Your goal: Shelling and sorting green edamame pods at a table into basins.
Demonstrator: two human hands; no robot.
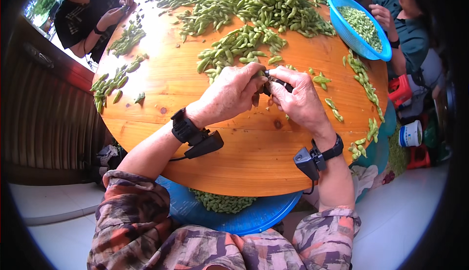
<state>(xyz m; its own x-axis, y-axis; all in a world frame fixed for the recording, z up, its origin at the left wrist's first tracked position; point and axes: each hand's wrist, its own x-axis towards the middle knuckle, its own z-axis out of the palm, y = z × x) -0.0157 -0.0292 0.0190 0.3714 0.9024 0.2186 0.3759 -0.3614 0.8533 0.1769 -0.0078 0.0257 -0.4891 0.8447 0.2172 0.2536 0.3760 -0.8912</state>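
My left hand [236, 91] and my right hand [300, 99] meet over the wooden table, in front of a spread of green soybean pods [229, 50]. Between the right thumb and fingers is a small black-handled tool [282, 84]; its working end is hidden, so its exact kind does not show. The left fingers are pinched together against the tool's far end. Whatever they grip is too covered to make out. Below the table's near edge, a wide blue tray [273, 211] holds shelled green beans [222, 202].
A large pod heap [273, 1] covers the far side of the round table [205, 157]. One person [85, 16] works at far left. Another person [403, 30] at far right has a hand by a tilted blue basket [385, 53] of shelled beans. A white bucket [410, 134] stands right.
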